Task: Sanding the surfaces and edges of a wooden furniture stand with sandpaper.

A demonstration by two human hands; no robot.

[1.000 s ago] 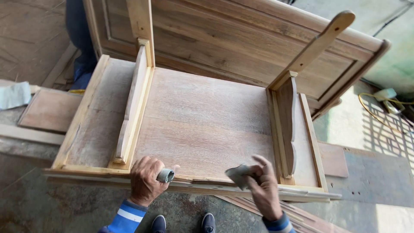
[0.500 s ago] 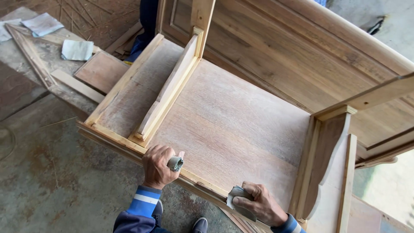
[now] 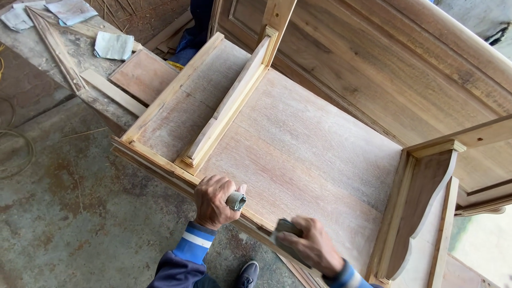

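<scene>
Two hands on the near edge of the wooden bench frame (image 3: 298, 154), and I'm watching them from above. My left hand (image 3: 212, 201) is curled into a fist around a rolled strip of sandpaper (image 3: 235, 200), the grey roll poking out past the thumb, and the fist rests against the front rail (image 3: 160, 162) of the frame. My right hand (image 3: 312, 246) is pressed down flat-fingered over a folded sheet of sandpaper (image 3: 284, 228), pinning it on that same rail further along, fingers closed over the pad rather than spread.

By my reading, this is the sanding stage, working along the front edge where the rail meets the seat panel (image 3: 320, 133). The right hand looks like the one doing the rubbing; the left seems to steady the piece while keeping its roll ready.

What comes next, I'd say, calls for even pressure along the grain and care at the corner by the shaped armrest support (image 3: 421, 202), where a folded pad could catch. The upright divider (image 3: 229, 106) stands well clear to the left. Spare sheets (image 3: 113, 46) lie on the boards beyond, and a shoe (image 3: 248, 275) shows below.
</scene>
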